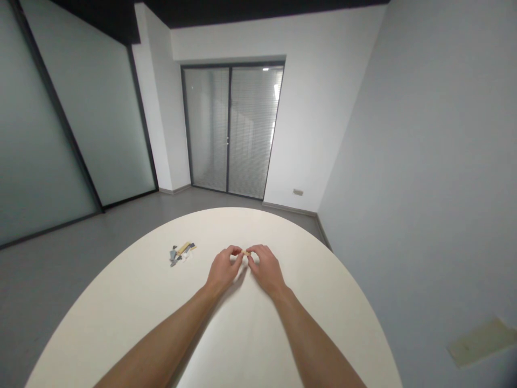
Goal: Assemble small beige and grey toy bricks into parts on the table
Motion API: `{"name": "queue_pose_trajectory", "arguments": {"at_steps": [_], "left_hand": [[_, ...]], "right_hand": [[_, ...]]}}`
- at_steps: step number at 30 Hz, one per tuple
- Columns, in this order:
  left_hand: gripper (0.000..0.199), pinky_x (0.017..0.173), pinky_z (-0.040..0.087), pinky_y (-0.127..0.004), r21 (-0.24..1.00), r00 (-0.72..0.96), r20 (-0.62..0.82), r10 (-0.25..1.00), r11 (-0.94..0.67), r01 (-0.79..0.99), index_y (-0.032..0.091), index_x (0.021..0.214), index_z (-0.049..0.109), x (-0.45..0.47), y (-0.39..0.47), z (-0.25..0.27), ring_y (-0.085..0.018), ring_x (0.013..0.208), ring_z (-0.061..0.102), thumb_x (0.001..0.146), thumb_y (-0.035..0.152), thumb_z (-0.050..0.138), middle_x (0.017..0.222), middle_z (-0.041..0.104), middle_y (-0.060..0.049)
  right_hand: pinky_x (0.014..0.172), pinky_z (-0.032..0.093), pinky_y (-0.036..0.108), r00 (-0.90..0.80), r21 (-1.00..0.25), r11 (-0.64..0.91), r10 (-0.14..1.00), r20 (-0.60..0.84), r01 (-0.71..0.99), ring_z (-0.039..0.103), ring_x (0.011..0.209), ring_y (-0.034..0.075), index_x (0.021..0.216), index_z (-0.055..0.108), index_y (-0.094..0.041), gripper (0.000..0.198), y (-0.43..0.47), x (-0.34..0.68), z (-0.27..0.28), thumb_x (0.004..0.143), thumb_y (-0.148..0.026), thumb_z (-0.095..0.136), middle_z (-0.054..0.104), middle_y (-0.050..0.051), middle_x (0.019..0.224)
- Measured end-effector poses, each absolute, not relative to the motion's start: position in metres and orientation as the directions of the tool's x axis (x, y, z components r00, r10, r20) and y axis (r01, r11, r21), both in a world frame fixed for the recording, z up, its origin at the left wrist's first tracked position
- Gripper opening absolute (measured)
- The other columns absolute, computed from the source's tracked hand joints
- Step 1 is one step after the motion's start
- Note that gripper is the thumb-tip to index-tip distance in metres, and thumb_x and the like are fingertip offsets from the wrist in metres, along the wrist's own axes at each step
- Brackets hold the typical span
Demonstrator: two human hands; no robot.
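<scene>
toward the far edge of the round table, a small tan piece is pinched between thumb and fingertips of both the left hand and the right hand, which partly hide it; whether it is one part or two cannot be told. judging by its size, it should be light, and it looks stiff, perhaps smooth enough to slip; its ends seem the best hold. a loose pile of small pieces lies left of the left hand, well inside the left edge; the table lies open from the right hand to the right edge.
</scene>
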State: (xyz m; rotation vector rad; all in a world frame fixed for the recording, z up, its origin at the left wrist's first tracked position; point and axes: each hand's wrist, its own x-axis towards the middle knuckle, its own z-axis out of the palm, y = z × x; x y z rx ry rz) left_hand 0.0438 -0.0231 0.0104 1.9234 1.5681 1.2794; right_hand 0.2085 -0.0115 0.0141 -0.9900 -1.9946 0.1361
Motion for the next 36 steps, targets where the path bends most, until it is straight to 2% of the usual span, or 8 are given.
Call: {"name": "queue_pose_trajectory", "arguments": {"at_steps": [8, 21, 36], "left_hand": [[0.025, 0.086, 0.047, -0.032, 0.741, -0.015, 0.422, 0.907, -0.335, 0.583, 0.021, 0.101, 0.066, 0.0430, -0.0222, 0.0083, -0.020, 0.095, 0.066, 0.092, 0.037, 0.051, 0.100, 0.073, -0.006], [0.029, 0.078, 0.047, -0.027, 0.742, 0.013, 0.397, 0.918, -0.329, 0.585, 0.024, 0.095, 0.069, 0.0428, -0.0257, 0.0116, -0.018, 0.089, 0.068, 0.094, 0.041, 0.047, 0.095, 0.075, -0.003], [0.028, 0.079, 0.047, -0.030, 0.707, 0.019, 0.395, 0.919, -0.317, 0.632, 0.022, 0.090, 0.071, 0.0436, -0.0273, 0.0145, -0.020, 0.088, 0.067, 0.094, 0.039, 0.048, 0.092, 0.075, -0.005]], "right_hand": [[0.091, 0.046, 0.037, -0.289, -0.456, 0.663, 0.705, 0.648, 0.594, 0.059, 0.100, 0.022, 0.103, 0.064, -0.022, 0.016, -0.0121, 0.2086, 0.0143, 0.090, -0.018, 0.056, 0.069, 0.004, 0.102], [0.092, 0.047, 0.037, -0.268, -0.467, 0.657, 0.707, 0.655, 0.592, 0.059, 0.100, 0.021, 0.106, 0.065, -0.021, 0.017, -0.0118, 0.2080, 0.0126, 0.092, -0.020, 0.054, 0.069, 0.005, 0.103], [0.091, 0.048, 0.037, -0.266, -0.471, 0.656, 0.708, 0.654, 0.590, 0.060, 0.099, 0.021, 0.104, 0.066, -0.022, 0.018, -0.0137, 0.2078, 0.0149, 0.090, -0.020, 0.055, 0.069, 0.006, 0.102]]}}
